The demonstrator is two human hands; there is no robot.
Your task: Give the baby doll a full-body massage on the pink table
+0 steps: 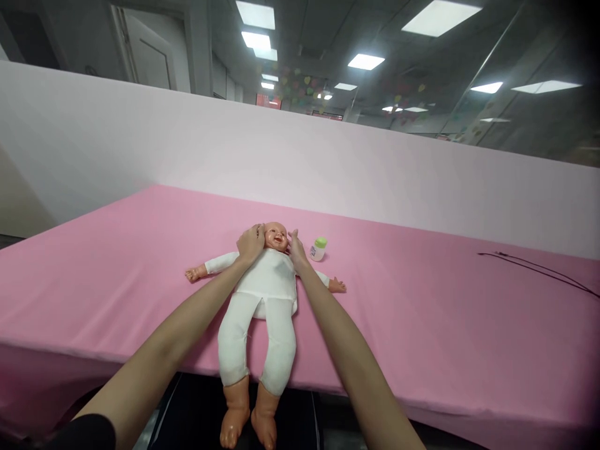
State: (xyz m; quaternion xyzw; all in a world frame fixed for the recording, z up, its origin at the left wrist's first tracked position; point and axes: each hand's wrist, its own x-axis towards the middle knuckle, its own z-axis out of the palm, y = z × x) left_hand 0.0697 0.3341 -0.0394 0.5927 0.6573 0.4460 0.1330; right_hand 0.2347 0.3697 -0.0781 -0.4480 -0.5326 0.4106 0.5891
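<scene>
A baby doll with a white cloth body lies on its back on a pink-covered table, its feet sticking out past the near edge. My left hand rests against one side of the doll's head, fingers along its cheek and ear. On the other side of the head is my right hand, with its fingers stretched upward beside the cheek. Neither hand is wrapped round anything. A small white jar with a green lid stands just right of my right hand.
Thin black cables lie on the right part of the table. Behind the table rises a low white wall with glass above it. My dark-clothed legs are under the near edge.
</scene>
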